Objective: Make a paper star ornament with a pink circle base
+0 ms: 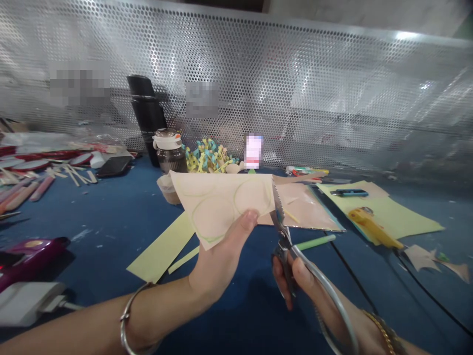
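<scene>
- Left hand [218, 264]: thumb is pressing the pale sheet [214, 214] mid-scene above the desk [111, 212], other fingers hiding behind.
- Right hand [311, 285]: fingers are wrapping the scissors' [283, 239] handles; blades are meeting the sheet's right edge.
- Risk, as judged: a slip could be nicking the nearby thumb; a sagging sheet could be steering blades across green outlines [212, 240].
- Nearer left, a yellow-green strip [166, 249] is lying.

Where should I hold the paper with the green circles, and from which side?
Probably grip the paper by its lower edge, coming from below, as the left hand does. It's a thin sheet, and the scissors are at its right edge, so stay clear there.
</scene>
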A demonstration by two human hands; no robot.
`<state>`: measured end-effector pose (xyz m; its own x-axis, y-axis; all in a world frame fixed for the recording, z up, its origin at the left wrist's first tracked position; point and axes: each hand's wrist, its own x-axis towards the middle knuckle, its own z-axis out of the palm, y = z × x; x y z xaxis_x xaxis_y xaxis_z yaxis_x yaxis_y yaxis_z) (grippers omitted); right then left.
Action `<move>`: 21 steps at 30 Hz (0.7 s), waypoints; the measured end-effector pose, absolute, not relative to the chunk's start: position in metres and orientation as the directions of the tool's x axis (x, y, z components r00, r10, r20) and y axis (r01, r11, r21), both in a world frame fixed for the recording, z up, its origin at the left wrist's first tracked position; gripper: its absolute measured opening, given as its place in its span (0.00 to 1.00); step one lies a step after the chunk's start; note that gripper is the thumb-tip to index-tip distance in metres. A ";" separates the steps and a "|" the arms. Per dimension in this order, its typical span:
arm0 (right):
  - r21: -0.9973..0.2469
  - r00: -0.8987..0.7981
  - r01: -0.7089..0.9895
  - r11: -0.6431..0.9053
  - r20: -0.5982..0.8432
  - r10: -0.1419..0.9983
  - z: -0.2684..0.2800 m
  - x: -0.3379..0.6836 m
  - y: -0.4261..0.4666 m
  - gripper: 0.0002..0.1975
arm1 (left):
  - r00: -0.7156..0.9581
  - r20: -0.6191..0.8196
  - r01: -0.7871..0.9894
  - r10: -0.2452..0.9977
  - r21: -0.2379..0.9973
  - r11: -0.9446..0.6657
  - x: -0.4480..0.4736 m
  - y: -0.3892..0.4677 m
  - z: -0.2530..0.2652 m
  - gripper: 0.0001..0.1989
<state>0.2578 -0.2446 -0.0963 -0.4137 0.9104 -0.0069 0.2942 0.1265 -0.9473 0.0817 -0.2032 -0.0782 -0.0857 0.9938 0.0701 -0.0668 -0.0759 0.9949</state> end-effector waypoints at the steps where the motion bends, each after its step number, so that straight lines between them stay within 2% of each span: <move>1: -0.945 -0.415 0.297 0.140 0.004 0.910 -0.096 0.257 -0.245 0.23 | -0.083 0.066 -0.067 0.994 0.995 -0.072 0.082 -0.204 -0.078 0.16; 8: -0.939 -0.398 0.317 0.130 -0.008 0.917 -0.101 0.257 -0.247 0.25 | -0.083 0.089 -0.071 0.993 0.993 -0.095 0.082 -0.205 -0.075 0.15; 21: -0.971 -0.400 0.225 0.082 -0.015 0.916 -0.103 0.252 -0.245 0.27 | -0.074 0.117 -0.046 0.990 0.992 -0.121 0.082 -0.208 -0.068 0.11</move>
